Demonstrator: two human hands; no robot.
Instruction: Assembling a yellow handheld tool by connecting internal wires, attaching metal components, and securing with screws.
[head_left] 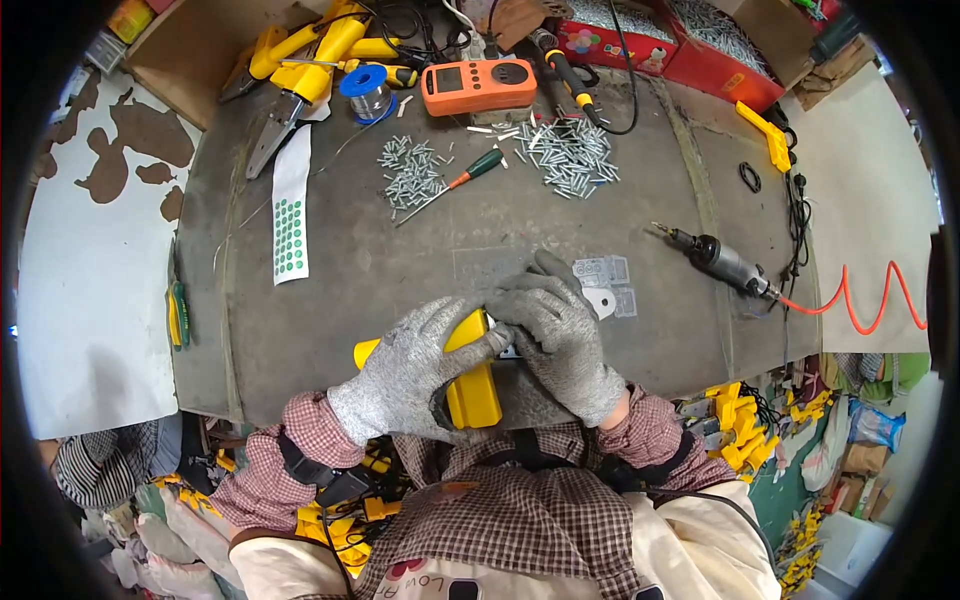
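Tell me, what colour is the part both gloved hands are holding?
Yellow: the plastic part, seen in the head view.

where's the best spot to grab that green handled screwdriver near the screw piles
Probably take the green-handled screwdriver by its thick green handle, the upper-right end, coming from above. It lies flat on the grey workbench, its thin shaft pointing lower left beside a pile of small silver screws, so the handle end looks the freer one.

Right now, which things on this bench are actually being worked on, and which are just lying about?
In hand:
left hand
right hand
yellow casing
small clear parts

Lying about:
orange meter
green-handled screwdriver
air screwdriver
screw piles
sticker strip
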